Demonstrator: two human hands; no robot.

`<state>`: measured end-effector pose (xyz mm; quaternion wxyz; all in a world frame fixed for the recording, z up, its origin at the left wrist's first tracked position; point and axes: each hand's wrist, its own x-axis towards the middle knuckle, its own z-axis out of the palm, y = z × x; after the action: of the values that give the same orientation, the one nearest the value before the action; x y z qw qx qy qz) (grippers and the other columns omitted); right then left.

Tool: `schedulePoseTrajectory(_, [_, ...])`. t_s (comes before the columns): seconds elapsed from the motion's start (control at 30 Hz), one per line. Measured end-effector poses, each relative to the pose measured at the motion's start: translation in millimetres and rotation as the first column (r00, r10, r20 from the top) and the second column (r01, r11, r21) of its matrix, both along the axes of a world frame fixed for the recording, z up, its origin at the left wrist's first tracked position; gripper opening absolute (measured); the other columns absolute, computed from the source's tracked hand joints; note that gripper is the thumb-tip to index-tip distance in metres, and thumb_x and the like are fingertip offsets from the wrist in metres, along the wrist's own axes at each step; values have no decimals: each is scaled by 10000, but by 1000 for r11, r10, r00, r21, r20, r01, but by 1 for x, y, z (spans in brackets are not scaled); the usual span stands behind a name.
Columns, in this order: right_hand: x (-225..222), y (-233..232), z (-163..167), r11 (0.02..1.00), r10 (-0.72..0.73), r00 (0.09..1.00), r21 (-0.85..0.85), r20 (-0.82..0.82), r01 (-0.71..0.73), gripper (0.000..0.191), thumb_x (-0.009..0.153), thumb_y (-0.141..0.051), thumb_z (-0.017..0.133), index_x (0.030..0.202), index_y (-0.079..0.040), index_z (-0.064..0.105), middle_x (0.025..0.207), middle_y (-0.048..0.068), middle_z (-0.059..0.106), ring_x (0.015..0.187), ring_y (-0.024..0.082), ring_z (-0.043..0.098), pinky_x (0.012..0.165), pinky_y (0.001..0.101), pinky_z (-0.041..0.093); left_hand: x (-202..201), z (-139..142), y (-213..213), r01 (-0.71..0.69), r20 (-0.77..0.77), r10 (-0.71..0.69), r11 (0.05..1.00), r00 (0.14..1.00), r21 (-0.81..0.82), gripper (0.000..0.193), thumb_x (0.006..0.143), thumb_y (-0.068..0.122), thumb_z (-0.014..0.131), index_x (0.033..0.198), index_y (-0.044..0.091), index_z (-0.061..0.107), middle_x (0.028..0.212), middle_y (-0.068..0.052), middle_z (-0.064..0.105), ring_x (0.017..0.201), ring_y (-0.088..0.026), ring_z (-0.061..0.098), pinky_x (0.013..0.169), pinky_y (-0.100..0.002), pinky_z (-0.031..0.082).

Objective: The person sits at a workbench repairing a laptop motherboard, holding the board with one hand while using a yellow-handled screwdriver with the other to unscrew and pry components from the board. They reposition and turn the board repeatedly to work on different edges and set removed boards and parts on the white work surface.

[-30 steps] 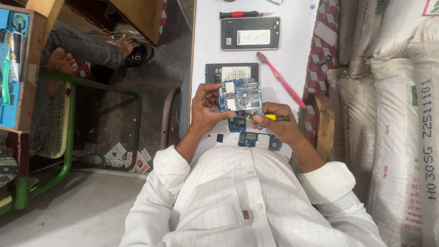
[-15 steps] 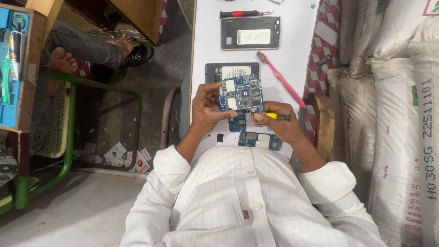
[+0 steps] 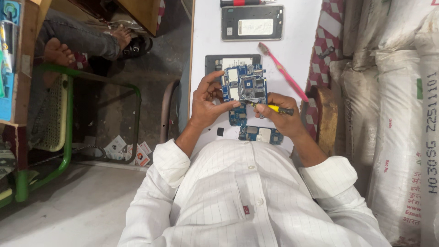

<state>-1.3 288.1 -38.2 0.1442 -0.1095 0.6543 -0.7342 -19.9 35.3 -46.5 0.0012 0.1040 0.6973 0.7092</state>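
1. The left hand holds a blue circuit board up off the white table. The thumb is on the board's left edge and the fingertips curl under its lower edge, so the fingers are pinched on the board itself.

2. The right hand is closed around a small yellow-handled screwdriver. The handle sits between thumb and forefinger, with its dark end pointing right.

3. The key relation: the screwdriver lies nearly level, its long axis running left to right, and its tip meets the bottom edge of the board, just left of the right hand. The board is up and to the left of that grip, standing roughly upright with its face toward the camera.

4. The two hands are close together and almost touch below the board. The right hand is nearer the tool's tip; the left hand carries the board's weight.

5. Whether the tip sits in a screw or only rests on the board is too small to tell.

6. On the table below the hands lie two smaller blue board pieces. Behind the held board lies a dark phone frame, and farther off a second phone body.

7. A pink toothbrush lies aslant to the right of the board, well clear of both hands.
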Motion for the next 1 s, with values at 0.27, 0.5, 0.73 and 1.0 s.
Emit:
schedulePoseTrajectory(0.27, [1, -3, 13, 962, -217, 960, 127, -180, 241, 133, 1029, -137, 707, 1031, -4, 704, 909, 73, 705, 814, 97, 643, 730, 226, 528, 1, -2, 4, -56, -58, 59, 998, 997, 43, 749, 782, 68, 941, 1386, 82, 499, 1153, -113, 759, 952, -121, 750, 713, -212, 614])
schedulePoseTrajectory(0.5, [7, 0, 30, 907, -359, 778, 5, -515, 422, 168, 1056, -106, 636, 1188, -6, 663, 1199, 125, 683, 1054, 179, 687, 896, 281, 577, 3, -6, 5, -43, -114, 43, 999, 993, 6, 752, 790, 122, 954, 1393, 91, 506, 1208, -114, 742, 980, -137, 755, 767, -242, 651])
schedulePoseTrajectory(0.73, [11, -8, 39, 936, -110, 753, 186, -649, 297, 270, 937, -54, 703, 1193, 4, 644, 1181, 191, 685, 1137, 283, 680, 1042, 392, 533, 7, -1, 6, -63, -173, 30, 980, 984, -187, 790, 731, 224, 992, 1388, 118, 566, 1111, -68, 758, 853, -114, 740, 687, -231, 619])
schedulePoseTrajectory(1.0, [9, -12, 40, 909, -18, 709, 284, -705, 305, 289, 903, -3, 773, 1180, -38, 698, 1092, 122, 742, 1130, 284, 703, 1004, 398, 543, 8, 3, 7, -41, -232, -29, 956, 972, -291, 762, 714, 290, 988, 1353, 132, 604, 1161, -73, 741, 862, -120, 756, 704, -238, 644])
